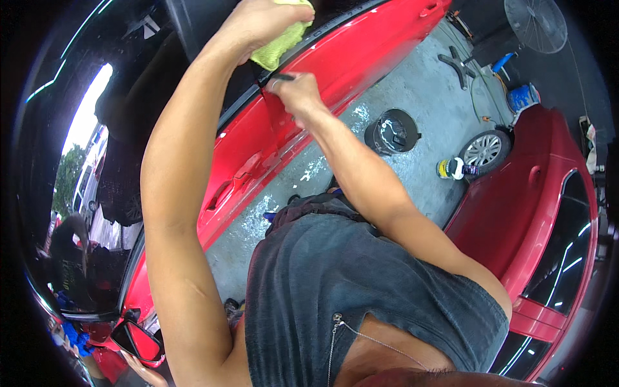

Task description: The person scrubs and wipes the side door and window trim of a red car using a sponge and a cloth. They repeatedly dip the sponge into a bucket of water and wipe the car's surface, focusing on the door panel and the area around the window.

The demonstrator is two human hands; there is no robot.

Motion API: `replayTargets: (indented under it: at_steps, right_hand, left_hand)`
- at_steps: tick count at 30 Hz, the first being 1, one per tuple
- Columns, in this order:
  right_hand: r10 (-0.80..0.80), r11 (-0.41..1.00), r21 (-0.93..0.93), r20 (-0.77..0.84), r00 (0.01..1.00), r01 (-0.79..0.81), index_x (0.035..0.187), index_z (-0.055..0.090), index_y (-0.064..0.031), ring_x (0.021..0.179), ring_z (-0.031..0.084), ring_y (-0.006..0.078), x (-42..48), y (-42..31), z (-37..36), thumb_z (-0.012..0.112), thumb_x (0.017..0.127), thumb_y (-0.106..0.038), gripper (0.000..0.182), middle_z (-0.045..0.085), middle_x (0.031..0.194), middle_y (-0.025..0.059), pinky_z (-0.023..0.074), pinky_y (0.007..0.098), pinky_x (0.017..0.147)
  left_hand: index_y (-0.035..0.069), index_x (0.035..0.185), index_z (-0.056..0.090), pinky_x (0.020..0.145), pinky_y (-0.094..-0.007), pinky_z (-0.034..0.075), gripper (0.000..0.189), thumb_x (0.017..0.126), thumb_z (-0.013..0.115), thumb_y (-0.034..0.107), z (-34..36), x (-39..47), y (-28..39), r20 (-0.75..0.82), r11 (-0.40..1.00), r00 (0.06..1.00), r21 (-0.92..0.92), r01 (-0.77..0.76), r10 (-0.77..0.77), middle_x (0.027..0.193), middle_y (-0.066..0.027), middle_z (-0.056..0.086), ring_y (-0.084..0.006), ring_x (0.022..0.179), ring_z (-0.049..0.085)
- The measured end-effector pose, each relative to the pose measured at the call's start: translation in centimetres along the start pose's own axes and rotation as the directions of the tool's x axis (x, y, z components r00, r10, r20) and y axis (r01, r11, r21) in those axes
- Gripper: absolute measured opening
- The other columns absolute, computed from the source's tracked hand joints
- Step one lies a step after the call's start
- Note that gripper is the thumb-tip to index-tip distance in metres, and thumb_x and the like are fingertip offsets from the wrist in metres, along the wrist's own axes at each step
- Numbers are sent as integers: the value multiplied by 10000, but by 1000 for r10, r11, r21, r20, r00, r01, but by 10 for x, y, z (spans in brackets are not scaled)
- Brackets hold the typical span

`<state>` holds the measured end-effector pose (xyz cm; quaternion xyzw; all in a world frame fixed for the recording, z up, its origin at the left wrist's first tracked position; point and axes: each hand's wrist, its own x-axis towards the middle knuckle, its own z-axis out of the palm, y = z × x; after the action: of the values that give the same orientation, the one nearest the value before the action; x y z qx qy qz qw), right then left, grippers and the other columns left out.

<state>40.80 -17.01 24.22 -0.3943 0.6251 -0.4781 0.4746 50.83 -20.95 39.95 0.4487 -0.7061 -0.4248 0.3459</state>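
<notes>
My left hand (258,24) grips a yellow-green microfiber cloth (283,43) against the dark window area of a red car. Just below it, my right hand (297,96) is closed around a small dark-handled tool (284,77); its working end is too small and blurred to name. That tool meets the black trim at the bottom of the window, by the gap between the red door panels (251,164). The dark window glass (130,121) beside my left arm reflects vehicles and a tree.
A dark bucket (392,131) stands on the wet grey floor (358,113). Near a second red car (503,193) are bottles (452,168). A fan (536,22) is at upper right. Another person's hand (140,370) is by the side mirror (139,341), near a blue cloth or glove (75,338).
</notes>
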Motion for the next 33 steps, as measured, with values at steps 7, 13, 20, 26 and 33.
replayTargets:
  at_steps: [7,13,20,26,33]
  right_hand:
    - [17,987,160,-102,995,0,868,718,-45,452,426,109,59,-28,-64,742,866,-191,148,592,649,5,327,299,406]
    - [-21,998,62,-33,999,24,864,765,-32,490,508,130,19,-10,-24,762,822,-195,168,642,661,31,411,359,461]
    - [-49,970,229,-147,988,82,748,710,-55,503,522,135,72,-27,-75,736,829,-191,161,600,620,8,393,375,454]
    - [-25,996,85,-76,997,32,868,747,-38,475,443,117,48,-22,-49,763,846,-217,181,565,636,7,345,340,427]
    - [77,985,161,-144,987,-53,869,763,-7,630,655,196,83,-21,-68,787,771,-212,228,706,721,102,497,404,581]
  left_hand:
    - [31,1051,710,607,-303,570,279,852,703,227,2,1,3,21,997,998,-59,58,-57,838,-77,695,-159,674,673]
    - [26,1038,721,630,-318,567,295,824,703,227,7,20,-9,4,999,1000,41,10,-10,856,-98,709,-176,702,684]
    - [31,1015,750,704,-371,558,266,866,680,240,46,56,-5,44,995,998,-95,40,-36,875,-134,743,-224,771,716]
    - [2,1027,774,825,-407,568,378,842,687,319,67,128,-34,-31,994,996,66,82,-80,989,-192,772,-290,934,759]
    - [-34,934,696,603,-360,531,241,886,627,191,76,144,-21,-60,994,995,71,83,-78,809,-109,690,-203,668,662]
